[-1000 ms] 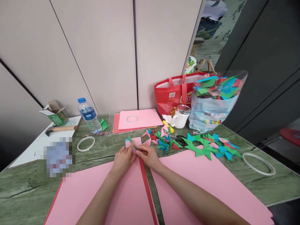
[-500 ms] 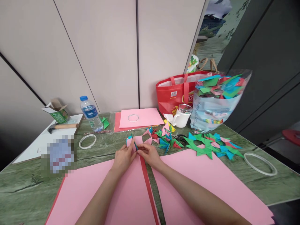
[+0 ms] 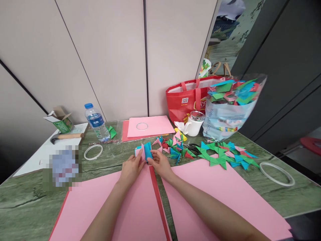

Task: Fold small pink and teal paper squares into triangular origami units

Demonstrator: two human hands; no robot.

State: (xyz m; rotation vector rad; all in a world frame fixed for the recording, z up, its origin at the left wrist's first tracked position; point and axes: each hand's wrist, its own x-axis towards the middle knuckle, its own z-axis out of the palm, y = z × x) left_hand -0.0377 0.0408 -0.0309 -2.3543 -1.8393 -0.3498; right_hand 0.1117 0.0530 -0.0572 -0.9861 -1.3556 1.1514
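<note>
A small piece of folded paper (image 3: 147, 150), blue on one face and pink on the other, stands partly raised between my hands. My left hand (image 3: 131, 169) grips its pink left side with the fingers close together. The thumb and fingers of my right hand (image 3: 160, 162) pinch its blue right edge. Both hands are over the top of a large pink sheet (image 3: 132, 197) with a red strip along its right edge. Just right of my right hand lies a heap of small folded paper pieces (image 3: 174, 145) in pink, green, blue and red.
Another pink sheet (image 3: 215, 187) lies under my right forearm. Green paper stars (image 3: 217, 154), scissors (image 3: 193, 148) and a white ring (image 3: 277, 174) are to the right. Behind stand a white mug (image 3: 194, 125), a red bag (image 3: 179, 107) and a stuffed plastic bag (image 3: 220, 120). A bottle (image 3: 97, 124) stands left.
The folded paper has opened out, so a broad blue face now shows where only a thin edge stood before. My right hand has shifted slightly, fingers a little higher on it.
</note>
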